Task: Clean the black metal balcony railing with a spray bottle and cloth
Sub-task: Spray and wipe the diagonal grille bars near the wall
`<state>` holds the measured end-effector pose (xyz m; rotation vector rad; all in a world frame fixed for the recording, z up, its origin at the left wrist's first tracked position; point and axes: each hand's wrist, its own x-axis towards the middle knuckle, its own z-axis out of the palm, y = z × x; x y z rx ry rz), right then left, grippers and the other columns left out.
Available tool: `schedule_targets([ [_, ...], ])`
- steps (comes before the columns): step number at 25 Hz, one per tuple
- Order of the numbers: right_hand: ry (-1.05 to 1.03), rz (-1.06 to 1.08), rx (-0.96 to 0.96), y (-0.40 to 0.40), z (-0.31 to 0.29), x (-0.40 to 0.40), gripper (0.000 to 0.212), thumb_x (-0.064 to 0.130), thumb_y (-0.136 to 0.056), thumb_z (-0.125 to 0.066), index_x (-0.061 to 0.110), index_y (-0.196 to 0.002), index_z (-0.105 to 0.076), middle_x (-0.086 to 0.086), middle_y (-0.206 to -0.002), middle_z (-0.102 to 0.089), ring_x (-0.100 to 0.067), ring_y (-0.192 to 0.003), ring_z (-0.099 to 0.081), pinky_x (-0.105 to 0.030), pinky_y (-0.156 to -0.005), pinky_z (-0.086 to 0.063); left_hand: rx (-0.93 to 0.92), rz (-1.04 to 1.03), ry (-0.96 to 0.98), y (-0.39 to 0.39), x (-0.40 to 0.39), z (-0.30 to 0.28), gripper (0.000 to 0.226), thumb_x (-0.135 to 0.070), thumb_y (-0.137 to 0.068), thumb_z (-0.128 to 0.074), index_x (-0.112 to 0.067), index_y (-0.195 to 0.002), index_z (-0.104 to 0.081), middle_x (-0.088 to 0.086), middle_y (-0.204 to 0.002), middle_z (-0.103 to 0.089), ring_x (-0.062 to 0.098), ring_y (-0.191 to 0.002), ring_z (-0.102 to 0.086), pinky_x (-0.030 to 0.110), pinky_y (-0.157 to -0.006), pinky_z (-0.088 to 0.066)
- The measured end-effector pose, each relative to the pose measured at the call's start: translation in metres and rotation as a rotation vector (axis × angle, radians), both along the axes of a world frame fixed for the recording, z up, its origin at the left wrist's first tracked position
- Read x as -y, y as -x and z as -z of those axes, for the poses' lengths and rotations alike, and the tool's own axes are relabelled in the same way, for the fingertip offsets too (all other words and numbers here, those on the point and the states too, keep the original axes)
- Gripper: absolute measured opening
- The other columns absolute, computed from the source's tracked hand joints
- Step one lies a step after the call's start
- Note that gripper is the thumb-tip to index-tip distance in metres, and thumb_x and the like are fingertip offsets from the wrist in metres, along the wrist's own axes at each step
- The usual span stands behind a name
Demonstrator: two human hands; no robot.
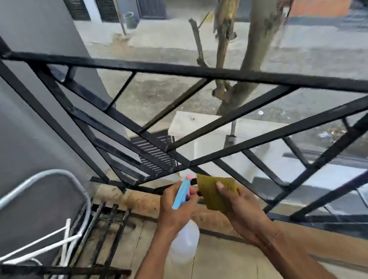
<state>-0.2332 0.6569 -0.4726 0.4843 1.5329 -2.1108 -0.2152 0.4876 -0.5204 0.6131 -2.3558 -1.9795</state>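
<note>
Running low across the balcony edge, the black railing (193, 72) is waiting just ahead of both hands. The left hand (175, 208) is gripping the spray bottle (185, 230), fingers wrapped round its blue trigger head; the right hand (240, 204) is pinching the yellow cloth (216, 193) beside the nozzle. Spray may be hitting the cloth instead of the bars. The nozzle's exact aim is hard to make out.

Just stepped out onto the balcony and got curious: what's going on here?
A person is cleaning the black railing. The left hand grips a spray bottle, nozzle aimed at the lower bars. The right hand holds a yellow cloth beside the nozzle, near the bars.
</note>
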Motion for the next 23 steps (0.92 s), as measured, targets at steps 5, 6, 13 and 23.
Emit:
schedule_targets([
  [5, -0.090, 0.039, -0.024, -0.024, -0.046, -0.031, 0.030, 0.022, -0.097, -0.061, 0.010, -0.125, -0.062, -0.014, -0.118, -0.072, -0.030, -0.107, -0.070, -0.045, -0.086, -0.059, 0.087, -0.008, 0.044, -0.022, -0.017, -0.055, 0.007, -0.014, -0.088, -0.073, -0.018, -0.088, -0.067, -0.002, -0.075, -0.056, 0.013, -0.069, -0.055, 0.025, -0.061, -0.047],
  [6, -0.101, 0.042, -0.033, -0.030, -0.054, -0.037, 0.029, 0.022, -0.098, -0.061, 0.012, -0.125, -0.062, -0.011, -0.117, -0.073, -0.027, -0.107, -0.070, -0.042, -0.085, -0.060, 0.093, -0.026, 0.045, -0.028, -0.022, -0.061, 0.009, -0.013, -0.088, -0.073, -0.019, -0.087, -0.066, -0.004, -0.074, -0.055, 0.013, -0.070, -0.055, 0.023, -0.060, -0.047],
  [13, -0.195, 0.029, -0.077, -0.038, -0.089, -0.058, 0.022, 0.024, -0.099, -0.057, 0.025, -0.120, -0.064, 0.002, -0.112, -0.075, -0.018, -0.106, -0.070, -0.044, -0.097, -0.054, 0.148, -0.110, 0.054, -0.039, -0.035, -0.069, 0.017, -0.013, -0.087, -0.075, -0.015, -0.077, -0.061, -0.003, -0.067, -0.049, 0.010, -0.062, -0.048, 0.019, -0.055, -0.043],
  [23, -0.479, 0.092, -0.192, -0.036, -0.096, -0.063, 0.012, 0.034, -0.100, -0.056, 0.034, -0.108, -0.065, 0.010, -0.108, -0.070, -0.010, -0.104, -0.064, -0.031, -0.084, -0.054, 0.115, 0.057, 0.001, -0.023, -0.053, -0.085, 0.022, -0.019, -0.087, -0.079, -0.025, -0.077, -0.061, -0.006, -0.068, -0.054, 0.012, -0.063, -0.057, 0.019, -0.057, -0.049],
])
